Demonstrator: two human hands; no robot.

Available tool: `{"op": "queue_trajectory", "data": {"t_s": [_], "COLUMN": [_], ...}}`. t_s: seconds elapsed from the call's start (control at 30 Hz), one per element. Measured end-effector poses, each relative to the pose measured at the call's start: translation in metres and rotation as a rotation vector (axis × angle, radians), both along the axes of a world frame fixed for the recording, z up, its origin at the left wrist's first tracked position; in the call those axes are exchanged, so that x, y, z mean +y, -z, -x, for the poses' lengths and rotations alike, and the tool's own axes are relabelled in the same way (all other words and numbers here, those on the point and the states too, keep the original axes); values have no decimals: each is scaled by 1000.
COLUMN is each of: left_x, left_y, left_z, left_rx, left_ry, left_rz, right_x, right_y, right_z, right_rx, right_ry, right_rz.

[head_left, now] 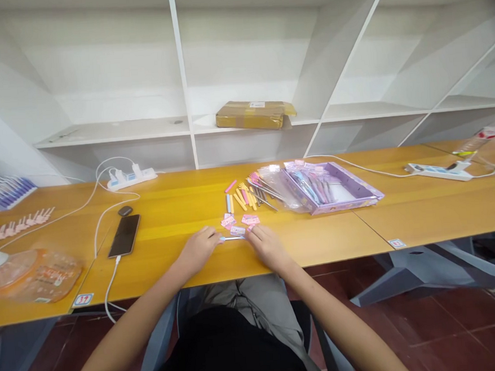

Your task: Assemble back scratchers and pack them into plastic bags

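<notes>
Head view showed a slim, straight, shiny rod (233, 238) lying crosswise between the two hands, just above the table's near edge. The left hand (199, 248) pinched one end with fingers nearly closed, and the right hand (268, 246) closed its fingertips on the other. Just beyond lay small glossy pink cards (250, 220), then smooth yellow sticks (240, 200), with crinkled clear plastic bags (288, 189) and a shallow lilac tray (364, 193) to the right. Under them spread a yellow wood-toned table (319, 237); behind rose white box-shaped shelving (246, 44) holding a taped brown carton (251, 116).

glossy wood-look table (319, 240), matt cardboard box (249, 116)
</notes>
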State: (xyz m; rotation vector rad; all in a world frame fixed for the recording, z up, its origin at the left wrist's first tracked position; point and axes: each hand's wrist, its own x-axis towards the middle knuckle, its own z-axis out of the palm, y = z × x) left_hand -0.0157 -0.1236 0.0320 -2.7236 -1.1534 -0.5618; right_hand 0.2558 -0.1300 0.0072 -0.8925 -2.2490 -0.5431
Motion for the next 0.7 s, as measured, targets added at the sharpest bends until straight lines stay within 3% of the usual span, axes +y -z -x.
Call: {"op": "queue_trajectory", "data": {"t_s": [0.13,0.3,0.53,0.7], "left_x": [-2,-6,-11,-13], "left_y": [20,40,36,39], "left_z": [11,11,9,11], "left_rx": [-10,-150,-214,-247], "left_ry": [56,22,-7,-12], "left_rz": [16,114,210,190], "right_x": [0,4,6,6], "right_y": [10,18,22,24], "right_z": [-12,-13,-13,-14], "right_rx": [-10,35,71,77], "right_ry": [-28,-17,-12,-13], "right_rz": [3,55,155,159]}}
